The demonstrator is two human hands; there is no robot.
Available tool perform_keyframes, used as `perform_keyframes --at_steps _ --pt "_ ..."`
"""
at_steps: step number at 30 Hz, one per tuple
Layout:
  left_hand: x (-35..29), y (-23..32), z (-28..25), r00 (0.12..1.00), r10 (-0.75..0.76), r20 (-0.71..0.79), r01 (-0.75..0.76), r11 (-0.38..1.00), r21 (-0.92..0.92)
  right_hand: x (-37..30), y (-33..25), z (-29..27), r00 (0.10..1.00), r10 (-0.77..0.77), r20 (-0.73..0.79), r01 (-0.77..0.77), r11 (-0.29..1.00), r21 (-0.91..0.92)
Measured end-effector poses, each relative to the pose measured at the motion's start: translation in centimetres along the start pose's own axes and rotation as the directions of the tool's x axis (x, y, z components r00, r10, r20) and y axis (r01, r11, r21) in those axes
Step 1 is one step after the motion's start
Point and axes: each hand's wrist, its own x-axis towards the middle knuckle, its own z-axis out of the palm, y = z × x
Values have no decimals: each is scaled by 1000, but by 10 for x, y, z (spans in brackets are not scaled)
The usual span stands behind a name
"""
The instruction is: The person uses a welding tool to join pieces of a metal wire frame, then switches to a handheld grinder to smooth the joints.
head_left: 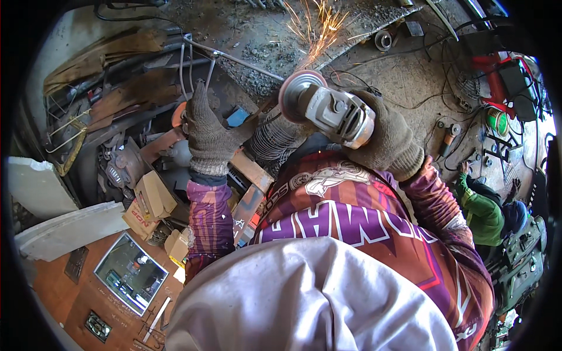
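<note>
My right hand (389, 134), in a grey-brown knit glove, is wrapped round the body of an angle grinder (336, 111). The grinder's round disc (298, 93) meets the end of a thin metal rod, and orange sparks (319, 32) fly away toward the far side. That rod belongs to a bent metal rod frame (246, 63) standing at the upper left. My left hand (208, 128), gloved alike, grips the lower legs of the frame; its fingers are partly hidden. Below and between my hands lies a coil of wire (275, 140).
A gritty metal sheet (252, 35) lies beyond my hands. Cardboard boxes (151, 205) and scrap crowd the left, above a wooden board with a mirror (132, 272). Cables (433, 96) trail over the floor at right, where a person in green (486, 213) bends low beside a red machine (497, 82).
</note>
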Motion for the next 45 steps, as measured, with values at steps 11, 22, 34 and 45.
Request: perform_keyframes --at_steps 11,22,34,45 --pt "6 -6 3 988 135 -70 -129 989 77 1 -9 -4 997 72 25 -73 996 51" --pt "9 9 -2 994 99 -42 -97 994 46 -2 -19 0 999 35 -8 -35 999 -8" --pt "10 5 3 999 -25 -26 24 999 -49 -5 -19 1 996 88 0 -88 996 27" --pt "11 6 1 999 35 -29 -34 999 23 -8 -17 -2 992 114 47 -117 991 72"
